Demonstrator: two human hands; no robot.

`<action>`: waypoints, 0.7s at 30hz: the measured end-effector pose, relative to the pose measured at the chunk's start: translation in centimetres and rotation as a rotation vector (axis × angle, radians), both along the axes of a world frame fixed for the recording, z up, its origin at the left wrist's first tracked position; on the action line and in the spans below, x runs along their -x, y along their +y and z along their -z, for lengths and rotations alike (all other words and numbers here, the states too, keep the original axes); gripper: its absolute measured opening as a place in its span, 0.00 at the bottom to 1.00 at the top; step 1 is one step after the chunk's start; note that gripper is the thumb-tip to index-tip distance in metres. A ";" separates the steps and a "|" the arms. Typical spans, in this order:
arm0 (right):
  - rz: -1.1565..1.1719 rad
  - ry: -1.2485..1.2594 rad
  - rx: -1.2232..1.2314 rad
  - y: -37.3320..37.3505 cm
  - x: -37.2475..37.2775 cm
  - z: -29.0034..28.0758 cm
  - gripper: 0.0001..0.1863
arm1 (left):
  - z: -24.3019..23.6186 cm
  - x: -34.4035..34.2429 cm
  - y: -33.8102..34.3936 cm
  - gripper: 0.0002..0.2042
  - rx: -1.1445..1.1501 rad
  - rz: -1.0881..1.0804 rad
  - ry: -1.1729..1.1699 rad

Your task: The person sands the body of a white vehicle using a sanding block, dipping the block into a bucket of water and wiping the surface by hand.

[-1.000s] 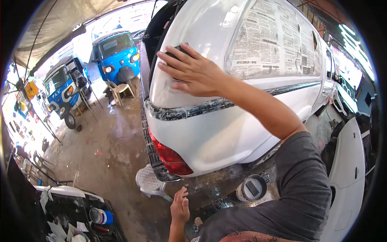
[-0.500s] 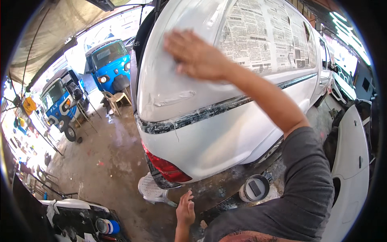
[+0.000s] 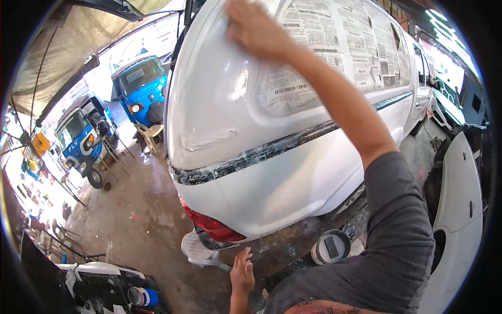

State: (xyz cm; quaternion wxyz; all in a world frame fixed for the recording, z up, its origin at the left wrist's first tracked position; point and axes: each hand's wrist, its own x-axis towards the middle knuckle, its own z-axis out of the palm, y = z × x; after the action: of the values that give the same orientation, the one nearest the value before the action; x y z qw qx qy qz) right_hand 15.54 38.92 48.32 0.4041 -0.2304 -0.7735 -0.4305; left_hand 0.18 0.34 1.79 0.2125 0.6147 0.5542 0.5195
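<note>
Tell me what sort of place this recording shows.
Most likely an open-fronted auto body and paint workshop. A white car body has its windows masked with newspaper, a loose white panel stands at the right, and blue three-wheelers are parked on the stained concrete floor.

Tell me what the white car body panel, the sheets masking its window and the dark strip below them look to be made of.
White car body panel: likely painted metal; smooth, dull in places, glossy where light reflects. Window sheets: newsprint, thin grey printed paper lying flat. Dark strip: probably a rubber or plastic trim, black, smeared with white residue. The right hand presses on the panel; the left hand hangs free.
</note>
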 end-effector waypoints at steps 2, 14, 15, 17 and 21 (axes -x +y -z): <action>-0.060 0.295 0.390 2.0 -2.8 -6.2 0.39 | 0.3 -0.5 -0.2 0.25 0.011 -0.001 -0.027; -0.165 0.132 0.402 -0.3 0.9 -1.3 0.19 | -0.1 -1.7 0.0 0.26 -0.004 0.046 0.011; -0.111 0.230 0.329 1.3 -0.5 -4.2 0.28 | 0.5 -1.8 -0.3 0.29 0.022 0.016 -0.025; -0.044 0.326 0.264 2.7 -2.2 -6.3 0.38 | 0.7 -2.2 -0.7 0.31 0.053 0.001 -0.063; -0.112 0.238 -0.099 -1.8 4.7 5.4 0.30 | -0.7 -2.2 -0.7 0.26 -0.020 -0.003 -0.064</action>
State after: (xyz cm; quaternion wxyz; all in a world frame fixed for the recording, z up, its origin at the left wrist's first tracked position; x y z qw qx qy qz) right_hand 10.84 37.11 42.92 0.5270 -0.2162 -0.7096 -0.4147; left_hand 2.41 -0.32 2.49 0.2231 0.5991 0.5430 0.5445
